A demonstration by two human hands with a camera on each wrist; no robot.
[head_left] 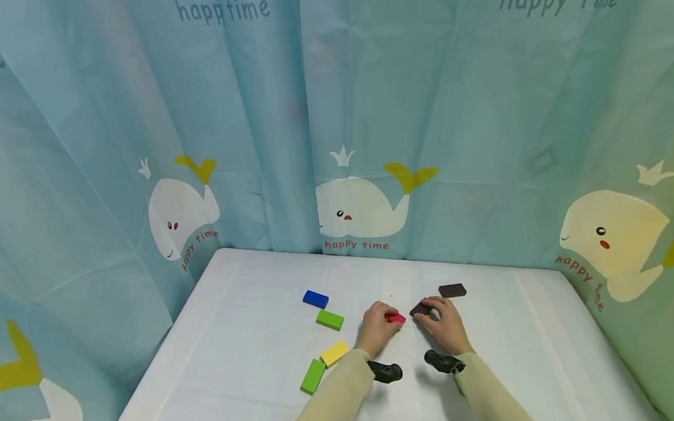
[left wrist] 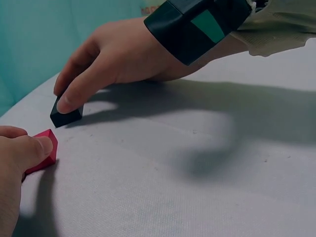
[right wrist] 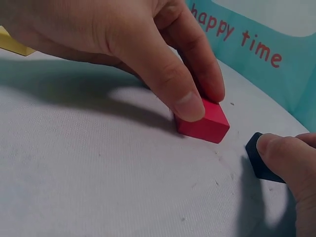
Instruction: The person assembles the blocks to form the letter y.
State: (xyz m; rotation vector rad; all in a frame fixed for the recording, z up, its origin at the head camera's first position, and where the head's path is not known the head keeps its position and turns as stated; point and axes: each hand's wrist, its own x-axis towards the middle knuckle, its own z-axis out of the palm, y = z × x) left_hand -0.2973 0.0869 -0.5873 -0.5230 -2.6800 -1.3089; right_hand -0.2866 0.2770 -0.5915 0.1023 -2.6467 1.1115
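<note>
Between its thumb and fingers my left hand [head_left: 376,328] pinches a red block [head_left: 396,318], which lies on the white table. Opposite it, my right hand [head_left: 447,325] grips a black block [head_left: 420,309] in the same way. The two blocks are apart, with a short gap of tablecloth between them. In the left wrist view the black block [left wrist: 66,113] shows its end face under the right thumb. From the right wrist, the red block [right wrist: 207,123] shows its near side, its rear part covered by the left fingers.
A second dark block [head_left: 452,290] lies behind the right hand. Left of the hands are a blue block [head_left: 316,298], a green block [head_left: 330,319], a yellow block [head_left: 334,354] and another green block [head_left: 313,376]. A whale-print curtain [head_left: 277,209] borders the table.
</note>
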